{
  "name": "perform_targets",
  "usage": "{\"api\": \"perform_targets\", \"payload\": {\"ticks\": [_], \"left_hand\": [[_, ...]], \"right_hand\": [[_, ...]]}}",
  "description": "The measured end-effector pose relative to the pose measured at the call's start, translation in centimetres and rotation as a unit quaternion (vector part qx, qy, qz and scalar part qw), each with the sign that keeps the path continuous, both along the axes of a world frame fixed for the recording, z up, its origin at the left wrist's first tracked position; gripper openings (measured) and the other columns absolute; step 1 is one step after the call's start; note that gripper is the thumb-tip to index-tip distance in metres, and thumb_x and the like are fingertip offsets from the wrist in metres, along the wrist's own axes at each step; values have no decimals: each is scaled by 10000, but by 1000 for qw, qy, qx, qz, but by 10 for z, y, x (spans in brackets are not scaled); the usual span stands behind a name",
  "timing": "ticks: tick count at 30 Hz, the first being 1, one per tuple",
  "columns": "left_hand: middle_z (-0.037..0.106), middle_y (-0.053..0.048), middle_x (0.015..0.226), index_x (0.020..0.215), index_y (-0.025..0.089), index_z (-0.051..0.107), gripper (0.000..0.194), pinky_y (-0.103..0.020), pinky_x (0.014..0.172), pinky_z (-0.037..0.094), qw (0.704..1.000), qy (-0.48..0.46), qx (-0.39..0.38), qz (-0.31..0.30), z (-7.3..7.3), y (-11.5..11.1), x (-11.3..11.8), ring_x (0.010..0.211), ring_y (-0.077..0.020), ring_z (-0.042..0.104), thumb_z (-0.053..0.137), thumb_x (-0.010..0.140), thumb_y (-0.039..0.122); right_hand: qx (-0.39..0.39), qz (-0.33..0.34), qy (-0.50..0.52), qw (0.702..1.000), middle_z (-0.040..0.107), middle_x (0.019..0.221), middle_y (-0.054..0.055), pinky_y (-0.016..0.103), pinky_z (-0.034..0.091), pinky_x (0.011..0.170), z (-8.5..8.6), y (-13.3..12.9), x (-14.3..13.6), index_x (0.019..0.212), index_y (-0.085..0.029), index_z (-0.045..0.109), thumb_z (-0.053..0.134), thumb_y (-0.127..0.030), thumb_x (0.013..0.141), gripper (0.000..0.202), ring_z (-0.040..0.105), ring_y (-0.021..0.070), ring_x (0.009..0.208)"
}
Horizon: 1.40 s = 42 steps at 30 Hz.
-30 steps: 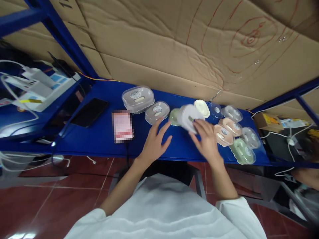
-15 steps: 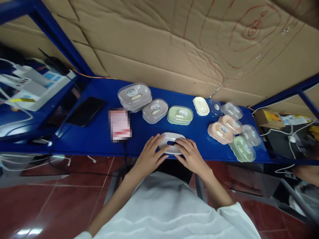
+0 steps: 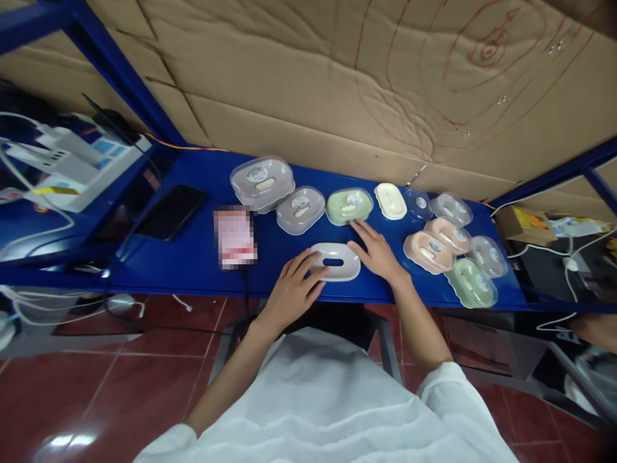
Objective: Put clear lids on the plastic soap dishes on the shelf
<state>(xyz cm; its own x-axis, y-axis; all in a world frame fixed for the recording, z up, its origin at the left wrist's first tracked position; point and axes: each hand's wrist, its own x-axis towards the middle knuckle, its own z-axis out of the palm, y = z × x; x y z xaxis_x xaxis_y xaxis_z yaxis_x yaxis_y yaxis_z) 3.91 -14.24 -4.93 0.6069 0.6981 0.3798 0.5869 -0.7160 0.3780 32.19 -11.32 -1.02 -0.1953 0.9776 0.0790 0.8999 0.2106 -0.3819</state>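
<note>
A pale oval soap dish tray [image 3: 348, 271] with a slot in its middle lies near the blue table's front edge. Resting on its left end, my left hand [image 3: 295, 283] has its fingers stretched out. My right hand [image 3: 376, 251] reaches past the tray's right side, fingers extended, its fingertips at the front edge of a green soap box [image 3: 349, 207] with a clear lid. Left of that box sit a grey lidded soap box [image 3: 299, 211] and a larger grey one [image 3: 261, 184]. Right of it lies a cream dish [image 3: 391, 200].
Clear lids [image 3: 418, 207] and several pink, grey and green soap boxes [image 3: 429, 252] cluster at the right. At the left are a blurred pink item [image 3: 235, 236], a black phone [image 3: 170, 212] and a white power strip [image 3: 96, 170]. A cardboard wall [image 3: 289, 83] stands behind.
My right hand has left the pale tray and moved forward to the green soap box. My left hand stays on the tray's left end. The view has shifted slightly.
</note>
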Motion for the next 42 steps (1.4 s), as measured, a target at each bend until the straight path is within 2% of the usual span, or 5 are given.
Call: {"api": "perform_targets", "payload": {"ticks": [9,20,24,30,42], "left_hand": [[617,-102,1544,1295,274,725,270,-565,1183,488,999,-26,-17,12,-5,3,2,1530,-348,474,652,1039,325],[678,-83,1389,1269,288,711,241,-586,1232,488,979,-187,-46,65,1,12,8,1512,-311,503,667,1037,331],[680,-84,1391,1264,286,727,238,-524,1211,514,984,-165,-51,50,6,20,28,1469,-291,547,638,1051,345],[706,-111,1354,1246,250,742,242,-488,1134,534,995,-98,-23,26,10,23,39,1326,-292,641,604,1068,339],[648,-131,1482,1356,212,680,308,-502,1174,481,999,-5,7,-46,4,19,37,1413,-311,582,551,1078,238]], "right_hand": [[57,-239,-123,962,587,1529,280,655,374,1177,-2,66,46,1561,-71,507,483,-380,1053,596,519,428,1444],[53,5,71,996,698,1433,77,536,450,1230,-17,-47,14,1326,-268,663,445,-247,1071,336,614,254,1395],[103,-46,105,988,578,1556,136,562,484,1219,-21,-73,5,1469,-282,532,503,-355,1079,398,536,281,1486],[123,-12,41,992,333,1745,141,624,391,1277,-21,-73,4,1623,-302,404,637,-487,1031,662,308,340,1632],[135,54,-19,989,616,1558,86,532,476,1241,-24,-65,16,1433,-270,676,624,-379,1060,392,477,293,1536]]}}
